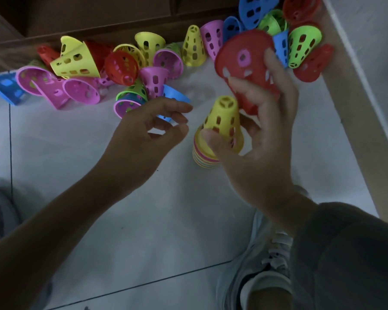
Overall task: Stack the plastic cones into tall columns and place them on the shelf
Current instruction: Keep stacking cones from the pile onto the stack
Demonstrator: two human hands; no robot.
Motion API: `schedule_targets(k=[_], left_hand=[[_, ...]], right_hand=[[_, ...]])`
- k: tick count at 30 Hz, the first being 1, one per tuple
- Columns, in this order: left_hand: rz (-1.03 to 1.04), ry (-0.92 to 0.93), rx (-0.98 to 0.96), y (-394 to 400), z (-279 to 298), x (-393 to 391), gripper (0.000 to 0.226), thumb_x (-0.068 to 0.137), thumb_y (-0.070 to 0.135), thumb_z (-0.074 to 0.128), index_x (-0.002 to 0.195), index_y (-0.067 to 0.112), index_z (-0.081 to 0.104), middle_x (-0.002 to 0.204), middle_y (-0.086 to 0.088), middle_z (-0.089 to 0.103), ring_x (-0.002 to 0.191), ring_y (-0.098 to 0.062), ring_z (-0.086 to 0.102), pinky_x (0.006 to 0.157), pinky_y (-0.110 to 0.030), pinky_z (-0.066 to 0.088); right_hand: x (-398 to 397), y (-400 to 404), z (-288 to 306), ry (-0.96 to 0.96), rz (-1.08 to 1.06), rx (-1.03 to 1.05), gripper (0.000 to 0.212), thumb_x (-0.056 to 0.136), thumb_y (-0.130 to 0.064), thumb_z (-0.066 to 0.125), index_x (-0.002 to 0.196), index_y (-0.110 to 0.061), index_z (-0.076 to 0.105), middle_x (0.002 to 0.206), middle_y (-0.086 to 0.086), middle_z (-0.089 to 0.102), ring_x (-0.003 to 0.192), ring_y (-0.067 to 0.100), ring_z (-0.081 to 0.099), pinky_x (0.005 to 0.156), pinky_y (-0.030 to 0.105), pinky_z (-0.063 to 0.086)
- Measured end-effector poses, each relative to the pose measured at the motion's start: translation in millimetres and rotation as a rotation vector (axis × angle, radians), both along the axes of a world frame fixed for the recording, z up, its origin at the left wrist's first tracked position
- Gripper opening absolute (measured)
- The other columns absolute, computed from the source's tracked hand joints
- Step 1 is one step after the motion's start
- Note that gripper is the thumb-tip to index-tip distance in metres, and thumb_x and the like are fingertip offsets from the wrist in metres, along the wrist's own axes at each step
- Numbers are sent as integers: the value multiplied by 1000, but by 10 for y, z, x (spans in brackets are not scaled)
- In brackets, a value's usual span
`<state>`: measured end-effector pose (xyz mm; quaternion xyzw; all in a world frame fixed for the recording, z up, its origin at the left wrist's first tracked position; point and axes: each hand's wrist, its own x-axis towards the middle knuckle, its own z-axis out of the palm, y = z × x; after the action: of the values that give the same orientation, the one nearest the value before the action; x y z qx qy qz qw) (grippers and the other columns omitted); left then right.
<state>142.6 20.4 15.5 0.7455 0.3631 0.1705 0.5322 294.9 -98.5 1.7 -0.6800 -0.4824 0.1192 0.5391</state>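
Observation:
A stack of cones [205, 156] stands upright on the floor at the centre, topped by a yellow cone [223, 120]. My right hand [262, 135] holds a red cone [244, 61] just above and behind the stack, its wide mouth facing me; the fingers curl round its side and the thumb lies by the yellow cone. To the left of the stack my left hand [148, 133] hovers with loosely curled fingers and holds nothing. Several loose cones in yellow, pink, red, blue and green [112, 66] lie scattered behind.
Dark wooden furniture [99, 16] runs along the back behind the loose cones. A pale wall edge [356, 86] slants down the right side. More cones [300, 30] pile in the back right corner. My shoe [260, 265] rests on the tiled floor [143, 220] below the stack.

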Motion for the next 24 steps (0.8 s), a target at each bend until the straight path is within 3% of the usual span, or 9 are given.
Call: schedule_targets(k=[6,9,11,15,18,21,24], left_hand=[[-9,2,-6,-46,-8,19,25,95,12,66,110,31,69,103,10,71,90,-7,65,77,-19,56],[-28,25,13,-74,-7,27,24,95,13,65,111,31,69,105,10,71,92,-7,65,77,-19,55],[-24,22,6,-82,-8,29,24,95,12,65,111,31,69,106,10,71,92,-7,65,76,-18,55],[-13,20,0,-73,-16,39,24,95,14,65,110,33,68,106,9,71,92,-8,66,77,-17,56],[-7,23,5,-72,-21,64,24,95,15,64,109,34,68,105,10,72,92,-9,66,78,-19,56],[-15,26,31,-72,-13,88,23,95,17,63,110,36,67,106,9,72,93,-9,67,79,-20,57],[-14,23,55,-62,-9,103,24,96,18,63,109,37,66,105,10,71,91,-8,66,78,-19,56]], right_hand=[[-53,-85,-168,12,-1,-61,60,78,-4,85,131,-7,57,155,20,25,144,31,36,101,50,52],[-43,-64,-141,-2,13,-94,63,78,-14,87,132,-15,54,156,18,26,143,28,36,99,47,53],[-30,-72,-106,12,14,-112,64,78,-24,87,132,-12,56,157,16,25,141,29,39,97,46,55],[26,-125,38,57,-38,-59,48,91,-16,74,133,-5,55,155,15,29,124,30,55,90,43,58],[104,-160,155,8,-96,-29,33,99,-7,62,131,0,54,149,19,39,126,31,56,86,43,59],[160,-198,251,31,-107,-4,35,101,-13,59,133,-4,50,145,17,44,117,42,59,84,43,60],[185,-225,367,19,-104,2,40,101,-22,55,136,-7,44,140,15,47,113,38,61,79,32,59]])
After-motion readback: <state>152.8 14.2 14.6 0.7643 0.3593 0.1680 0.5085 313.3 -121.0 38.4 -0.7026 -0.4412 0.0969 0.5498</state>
